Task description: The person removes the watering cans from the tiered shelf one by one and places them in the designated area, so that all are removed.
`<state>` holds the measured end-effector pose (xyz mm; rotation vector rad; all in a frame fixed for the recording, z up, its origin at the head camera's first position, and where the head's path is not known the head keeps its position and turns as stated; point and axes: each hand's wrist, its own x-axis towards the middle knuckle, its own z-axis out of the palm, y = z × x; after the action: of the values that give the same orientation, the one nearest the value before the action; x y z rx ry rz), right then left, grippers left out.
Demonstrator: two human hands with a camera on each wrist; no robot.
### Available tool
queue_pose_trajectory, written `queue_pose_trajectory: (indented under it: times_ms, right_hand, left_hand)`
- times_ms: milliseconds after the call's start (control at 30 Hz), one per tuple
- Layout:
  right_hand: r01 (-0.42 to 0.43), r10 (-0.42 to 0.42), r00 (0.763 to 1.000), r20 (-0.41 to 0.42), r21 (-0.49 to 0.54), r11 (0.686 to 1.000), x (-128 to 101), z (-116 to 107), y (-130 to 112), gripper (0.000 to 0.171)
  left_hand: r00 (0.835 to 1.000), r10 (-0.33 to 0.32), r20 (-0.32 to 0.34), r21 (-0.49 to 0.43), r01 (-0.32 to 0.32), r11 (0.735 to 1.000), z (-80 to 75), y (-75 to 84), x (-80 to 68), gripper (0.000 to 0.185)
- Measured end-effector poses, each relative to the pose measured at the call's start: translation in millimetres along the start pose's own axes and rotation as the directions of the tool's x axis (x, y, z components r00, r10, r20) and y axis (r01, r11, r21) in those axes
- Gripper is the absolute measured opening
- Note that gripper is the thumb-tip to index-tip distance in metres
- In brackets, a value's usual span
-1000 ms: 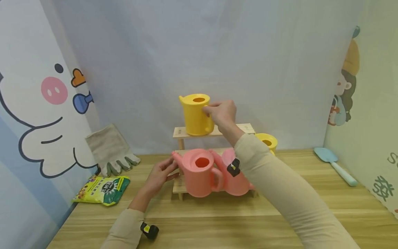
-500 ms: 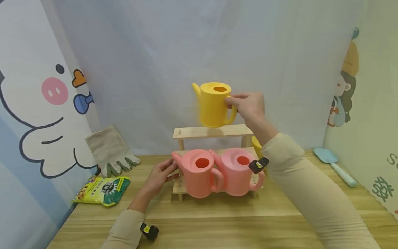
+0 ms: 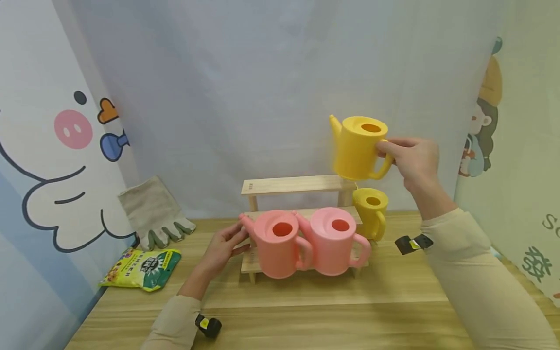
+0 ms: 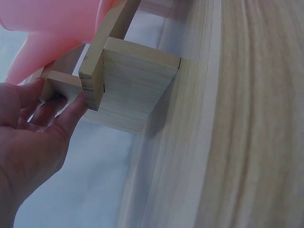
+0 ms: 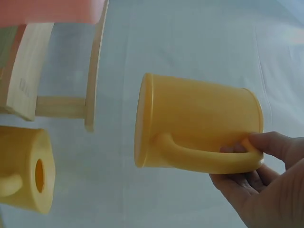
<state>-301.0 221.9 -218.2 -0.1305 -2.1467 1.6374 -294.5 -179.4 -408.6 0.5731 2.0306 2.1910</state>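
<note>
My right hand (image 3: 413, 158) pinches the upper handle of a yellow watering can (image 3: 359, 148), holding it upright in the air, right of the stand's top tier. In the right wrist view the can (image 5: 204, 121) shows its base towards the left. On the lower tiers of the stepped wooden stand (image 3: 297, 184) sit two pink watering cans, one salmon (image 3: 277, 255) and one lighter (image 3: 331, 253), side by side with spouts to the left. My left hand (image 3: 220, 248) grips the stand's left end; in the left wrist view its fingers curl at the wooden side piece (image 4: 61, 85).
A second yellow watering can (image 3: 371, 214) stands on the wooden table (image 3: 306, 321) right of the stand. Left lie a grey glove (image 3: 153, 209) against the wall and a yellow-green packet (image 3: 142, 268). My right sleeve (image 3: 485, 277) hides most of the blue spade at the right.
My right hand has lifted the yellow watering can off the stand's top tier and carried it right. The other yellow can has come into fuller view. My left hand stays at the stand.
</note>
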Motion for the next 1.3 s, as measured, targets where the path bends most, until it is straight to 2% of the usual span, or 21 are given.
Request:
queue_pose_trajectory:
  times_ms: [167,500,633,800,933,1067,1300]
  right_hand:
    - [0.02,-0.028,0.996,-0.086,-0.092,0.996,-13.0,-26.7,23.8,0.052]
    - [-0.038,0.03,0.973,-0.23,-0.03,0.999,-26.8,-71.0,52.9,0.039]
    - [-0.098,0.084,0.953,-0.29,-0.033,0.995,-25.4,-81.2,67.2,0.037]
    - [-0.223,0.191,0.918,-0.347,-0.056,0.973,-22.8,-90.3,89.3,0.036]
    - [-0.243,0.214,0.929,-0.303,-0.06,0.968,-17.3,-88.2,104.3,0.035]
    - [-0.233,0.214,0.938,-0.272,-0.038,0.972,-10.4,-84.1,122.8,0.021]
    - [-0.338,0.322,0.926,-0.196,-0.051,0.94,-1.2,-74.7,154.1,0.039]
  left_hand:
    - [1.0,0.017,-0.008,0.033,-0.016,0.999,-1.9,-3.4,2.0,0.044]
    - [0.999,0.021,-0.027,0.041,-0.02,0.999,-3.9,-5.1,-0.2,0.044]
    - [0.999,0.014,-0.043,0.027,-0.012,1.0,-3.4,-7.0,-1.7,0.043]
    - [1.0,0.002,-0.03,0.009,-0.002,1.0,-2.2,-10.9,-2.1,0.044]
    - [0.999,-0.001,-0.048,0.009,0.002,1.0,-2.8,-11.5,-0.5,0.044]
    - [0.999,-0.003,-0.05,0.023,0.004,1.0,-3.4,-10.0,1.6,0.044]
    - [1.0,0.014,-0.022,0.022,-0.013,1.0,-3.5,-7.9,3.0,0.044]
